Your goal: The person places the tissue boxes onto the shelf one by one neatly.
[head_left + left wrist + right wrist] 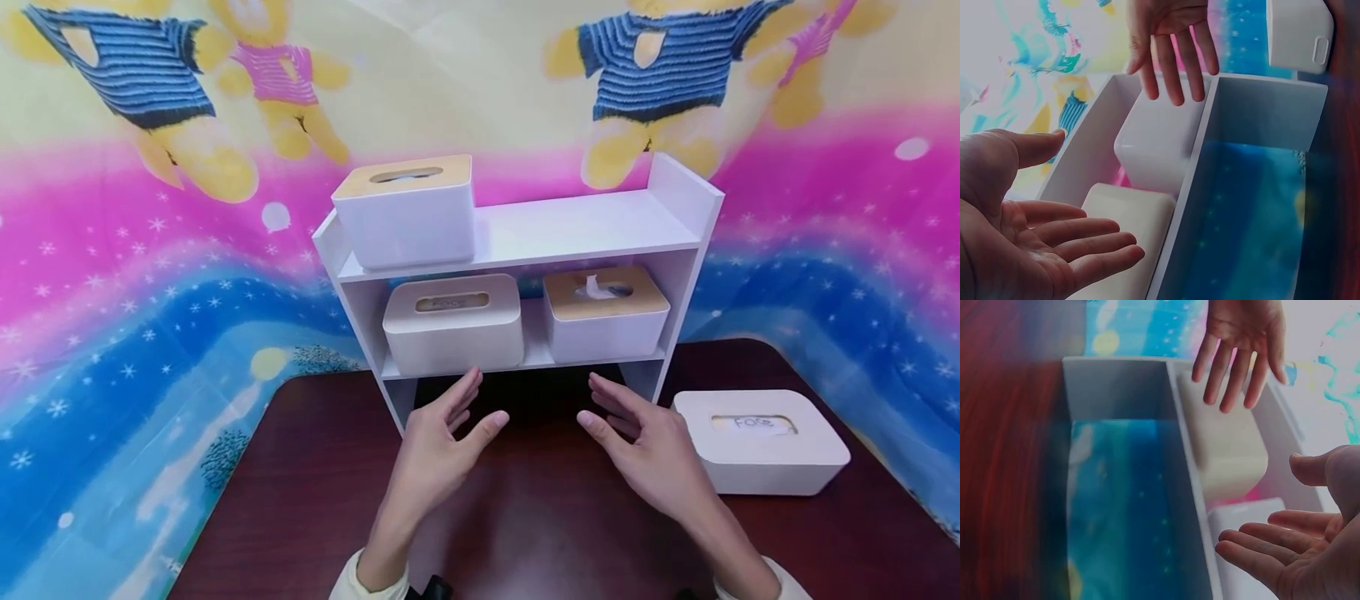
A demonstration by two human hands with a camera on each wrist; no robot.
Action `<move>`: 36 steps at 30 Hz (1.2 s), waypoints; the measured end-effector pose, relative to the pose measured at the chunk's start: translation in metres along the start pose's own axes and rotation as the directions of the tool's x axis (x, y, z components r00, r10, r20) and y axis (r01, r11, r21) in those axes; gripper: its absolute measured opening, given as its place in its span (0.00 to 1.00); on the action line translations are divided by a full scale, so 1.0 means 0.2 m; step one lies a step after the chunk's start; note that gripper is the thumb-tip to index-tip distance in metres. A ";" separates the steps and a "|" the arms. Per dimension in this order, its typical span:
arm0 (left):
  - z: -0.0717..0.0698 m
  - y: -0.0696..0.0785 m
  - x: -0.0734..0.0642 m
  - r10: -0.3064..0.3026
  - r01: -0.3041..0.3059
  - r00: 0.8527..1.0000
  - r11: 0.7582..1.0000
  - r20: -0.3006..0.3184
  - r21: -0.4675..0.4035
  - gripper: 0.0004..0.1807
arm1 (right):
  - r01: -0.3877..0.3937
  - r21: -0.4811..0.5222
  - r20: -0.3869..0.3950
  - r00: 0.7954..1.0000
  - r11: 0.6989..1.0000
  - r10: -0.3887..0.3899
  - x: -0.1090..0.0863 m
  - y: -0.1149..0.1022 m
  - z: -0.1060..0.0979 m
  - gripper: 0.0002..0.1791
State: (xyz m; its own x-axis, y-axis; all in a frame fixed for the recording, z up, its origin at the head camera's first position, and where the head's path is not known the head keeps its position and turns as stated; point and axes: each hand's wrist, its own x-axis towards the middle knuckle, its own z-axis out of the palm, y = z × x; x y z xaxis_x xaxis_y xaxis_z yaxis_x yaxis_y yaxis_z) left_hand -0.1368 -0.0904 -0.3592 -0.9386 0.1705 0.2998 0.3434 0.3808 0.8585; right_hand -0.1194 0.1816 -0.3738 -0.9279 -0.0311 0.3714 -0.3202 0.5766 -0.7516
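Observation:
My left hand (437, 442) hovers in front of the shelf with straight fingers and holds nothing. Facing it, my right hand (651, 450) is likewise spread, its palm turned inward. Just beyond the left fingertips, a cream tissue box (453, 337) sits on the middle shelf. Right of it on that shelf stands a white tissue box with a wooden lid (607, 329), a tissue poking out. A taller wood-lidded tissue box (408, 221) occupies the top shelf's left end. Beside my right hand, another white tissue box (757, 450) lies on the table. Both wrist views show the palms apart from the boxes.
The white shelf unit (592, 221) stands at the back of the dark wooden table (300, 500). Its side panels rise above the top board. A patterned cloth (90, 333) with bears and snowflakes hangs behind and around the table.

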 end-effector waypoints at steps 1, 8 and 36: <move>0.01 0.00 0.00 0.008 -0.008 1.000 1.000 0.003 0.000 0.40 | 0.001 -0.011 -0.007 1.000 1.000 -0.001 0.00 0.01 -0.01 0.31; 0.12 0.03 0.03 0.062 -0.061 0.997 0.998 0.042 -0.017 0.40 | -0.025 -0.128 -0.059 0.998 0.991 0.018 -0.02 0.14 -0.13 0.31; 0.77 0.08 0.12 -0.059 0.048 0.978 0.997 0.200 0.057 0.43 | -0.269 -0.340 -0.163 0.961 0.901 0.226 -0.09 0.61 -0.63 0.42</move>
State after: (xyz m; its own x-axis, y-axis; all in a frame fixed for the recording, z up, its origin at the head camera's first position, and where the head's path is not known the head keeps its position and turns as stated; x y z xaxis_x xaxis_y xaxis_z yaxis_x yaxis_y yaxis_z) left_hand -0.1493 0.0610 -0.4019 -0.9319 0.3258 0.1596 0.2989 0.4402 0.8467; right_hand -0.1175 0.3556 -0.4041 -0.9326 0.2330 0.2757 0.0264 0.8057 -0.5917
